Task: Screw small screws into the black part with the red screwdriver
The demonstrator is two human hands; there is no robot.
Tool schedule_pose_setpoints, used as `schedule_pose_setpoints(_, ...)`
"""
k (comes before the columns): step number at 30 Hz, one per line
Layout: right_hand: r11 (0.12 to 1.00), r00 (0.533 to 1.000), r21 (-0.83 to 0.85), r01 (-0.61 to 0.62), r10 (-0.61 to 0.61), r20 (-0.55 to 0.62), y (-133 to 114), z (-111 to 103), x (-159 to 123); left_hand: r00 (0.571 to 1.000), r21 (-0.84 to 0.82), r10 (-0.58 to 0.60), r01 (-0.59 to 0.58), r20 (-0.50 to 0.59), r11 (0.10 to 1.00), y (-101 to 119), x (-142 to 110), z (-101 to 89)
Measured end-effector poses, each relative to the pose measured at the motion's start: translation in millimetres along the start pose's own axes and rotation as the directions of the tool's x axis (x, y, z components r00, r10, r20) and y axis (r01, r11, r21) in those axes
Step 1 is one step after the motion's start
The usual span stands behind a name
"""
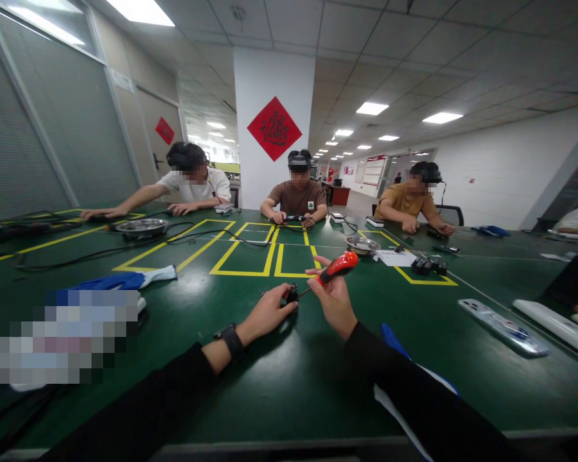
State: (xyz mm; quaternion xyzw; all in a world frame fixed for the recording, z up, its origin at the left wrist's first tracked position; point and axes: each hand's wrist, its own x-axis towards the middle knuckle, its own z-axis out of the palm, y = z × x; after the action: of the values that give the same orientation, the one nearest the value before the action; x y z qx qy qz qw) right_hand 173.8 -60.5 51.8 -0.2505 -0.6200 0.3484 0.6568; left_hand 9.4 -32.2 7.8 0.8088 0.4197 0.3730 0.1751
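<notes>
My right hand (337, 303) is closed around the red and black handle of a screwdriver (340, 265), and the shaft slants down to the left. At the end of the shaft is a small black part (293, 293) with a metallic top, pinched in the fingers of my left hand (264, 314). Whether the tip sits in a screw is too small to tell. Both hands are just above the green table (289, 372), near its middle.
Blue and white gloves (120, 280) lie at left, with another glove (395, 340) under my right forearm. A phone (503, 326) and a white device (556, 326) lie at right. Metal bowls (142, 226), black blocks (429, 265), paper and cables are farther back. Several people sit around the table.
</notes>
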Motion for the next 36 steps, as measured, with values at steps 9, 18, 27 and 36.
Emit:
schedule_pose_setpoints(9,0.980,0.993,0.177,-0.086,0.070,0.092,3.7,1.8,-1.9,1.000,0.004,0.006,-0.006,0.006,1.000,2.5,-0.2,-1.9)
schedule_pose_setpoints(18,0.989,0.997,-0.132,0.072,-0.076,-0.021,4.8,-4.8,3.5,1.000,0.016,-0.001,0.001,0.004,1.000,0.7,0.9,-0.4)
schedule_pose_setpoints(27,0.986,0.994,-0.156,-0.061,0.073,0.077,9.6,-7.6,-2.5,1.000,0.030,0.017,-0.017,0.016,0.999,0.8,0.8,-1.7)
schedule_pose_setpoints(36,0.987,0.998,-0.152,-0.042,0.050,0.048,11.1,-6.5,-5.8,1.000,0.010,0.014,-0.014,0.013,1.000,1.1,1.2,-2.7)
